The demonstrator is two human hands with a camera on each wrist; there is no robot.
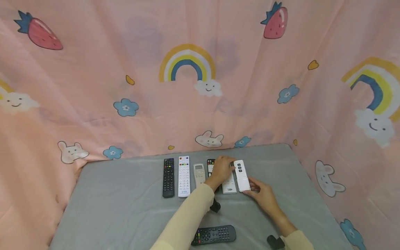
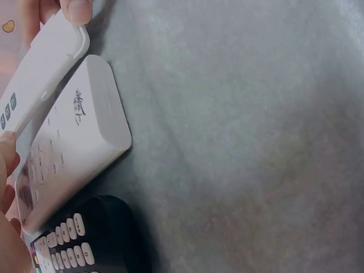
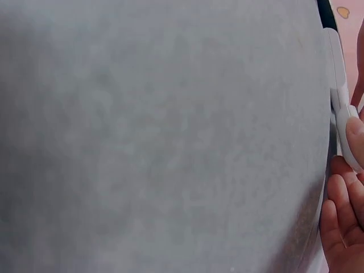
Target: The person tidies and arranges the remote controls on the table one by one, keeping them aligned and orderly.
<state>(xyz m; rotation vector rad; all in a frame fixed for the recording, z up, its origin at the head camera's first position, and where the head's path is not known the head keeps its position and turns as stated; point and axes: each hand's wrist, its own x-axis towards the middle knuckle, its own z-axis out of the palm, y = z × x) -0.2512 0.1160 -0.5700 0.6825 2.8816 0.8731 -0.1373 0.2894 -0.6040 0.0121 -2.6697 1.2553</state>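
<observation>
A small white remote [image 1: 242,175] with dark buttons lies at the right end of a row of remotes on the grey table [image 1: 125,205]. My left hand [image 1: 222,170] holds its far end, and my right hand [image 1: 261,195] pinches its near end. In the left wrist view this small white remote [image 2: 40,65] is tilted over the edge of a larger white remote [image 2: 74,148], with a right fingertip [image 2: 77,8] on its end. In the right wrist view only the small white remote's side [image 3: 339,96] shows, with my right fingers [image 3: 341,216] beside it.
The row also holds a black remote [image 1: 168,177], a long white remote [image 1: 184,176], a small beige remote [image 1: 199,173] and a black remote [image 1: 210,164] partly under my left hand. Another black remote [image 1: 214,234] lies near the front edge. A pink patterned curtain [image 1: 200,86] encloses the table.
</observation>
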